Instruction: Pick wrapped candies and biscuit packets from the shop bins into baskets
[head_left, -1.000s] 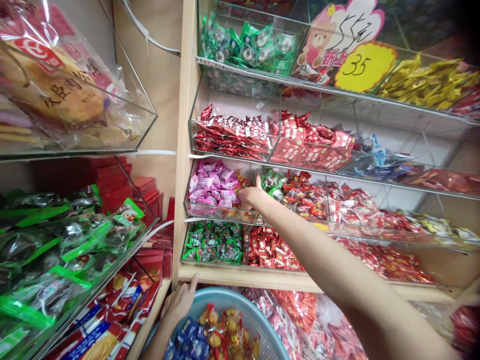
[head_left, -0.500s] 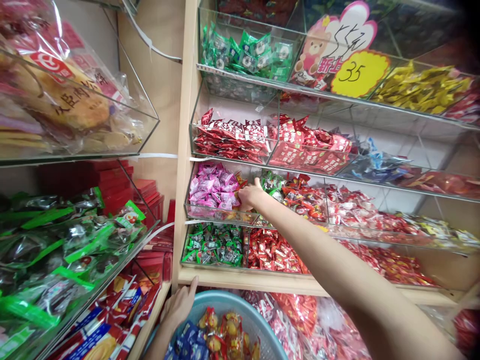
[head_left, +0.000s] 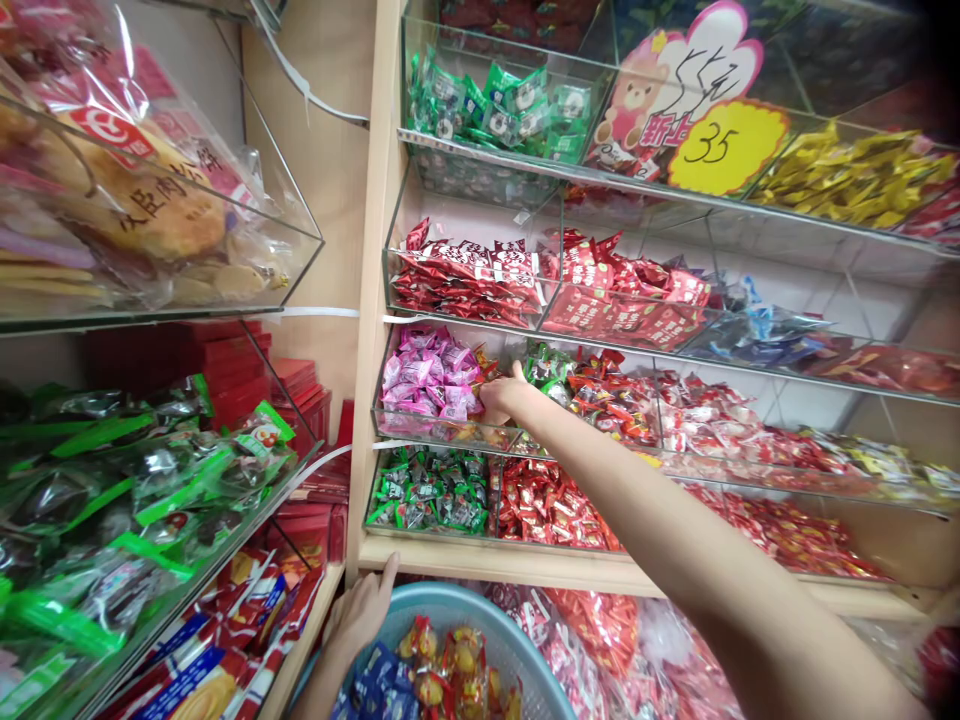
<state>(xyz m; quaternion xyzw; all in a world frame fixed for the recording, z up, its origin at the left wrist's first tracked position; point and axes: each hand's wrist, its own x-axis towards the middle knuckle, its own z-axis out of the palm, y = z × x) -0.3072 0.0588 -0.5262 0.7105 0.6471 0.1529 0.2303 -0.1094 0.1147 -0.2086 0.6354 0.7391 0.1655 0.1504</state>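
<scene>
My right hand [head_left: 504, 398] reaches into a clear shelf bin, beside purple-wrapped candies [head_left: 427, 375] and partly over some orange-gold ones. Its thumb points up and the other fingers curl down among the wrappers; what they hold, if anything, is hidden. Lower down, my left hand [head_left: 364, 605] is at the left rim of a blue-green basket [head_left: 525, 640], index finger stretched out. Inside the basket lie dark blue packets [head_left: 384, 685] and red-and-gold wrapped pieces [head_left: 450, 665]. Green-wrapped candies [head_left: 551, 368] are just right of my right hand.
Bins of red packets [head_left: 472, 275] and green packets [head_left: 517, 105] are above. Dark green candies [head_left: 431, 490] sit in the bin below. Clear-walled shelves with a pastry bag [head_left: 142, 190] and green-edged packets [head_left: 157, 480] stand at the left. A yellow price sign [head_left: 727, 147] hangs upper right.
My right hand has sunk slightly deeper among the candies, its fingers less visible. My left hand and the basket are nearly unchanged. The view has shifted very slightly.
</scene>
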